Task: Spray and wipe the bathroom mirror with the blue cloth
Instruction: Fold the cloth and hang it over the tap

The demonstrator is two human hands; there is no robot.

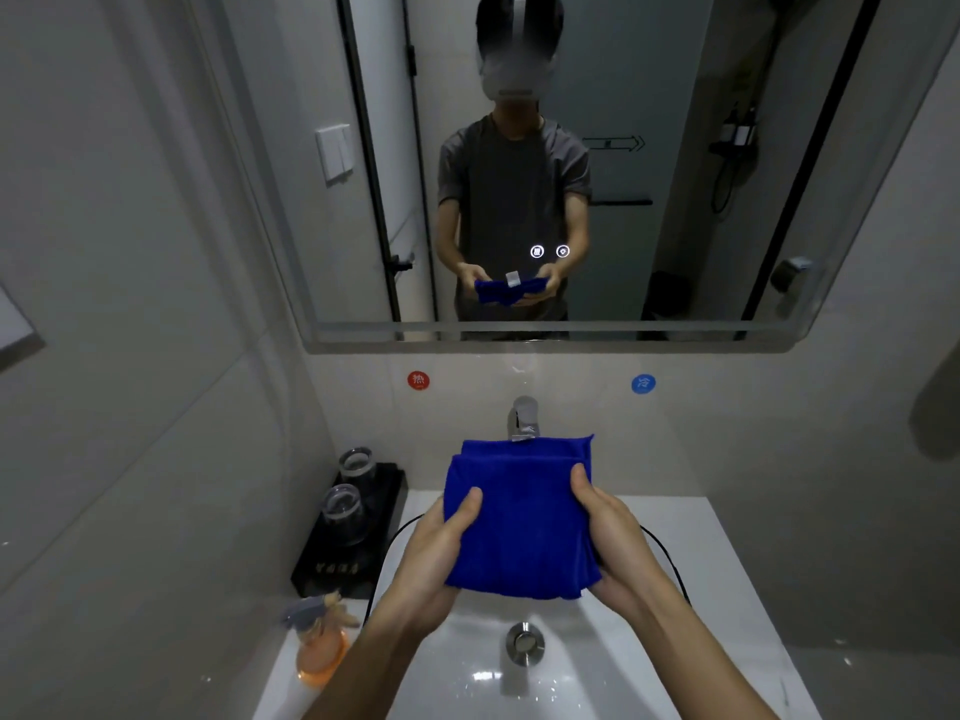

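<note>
Both hands, left [441,543] and right [613,537], grasp the folded cloth [519,522] by its sides over the sink [675,532], thumbs on top, seemingly squaring a wiping pad, while the spray bottle [319,641] waits untouched on the worktop below the mirror [675,148]
</note>
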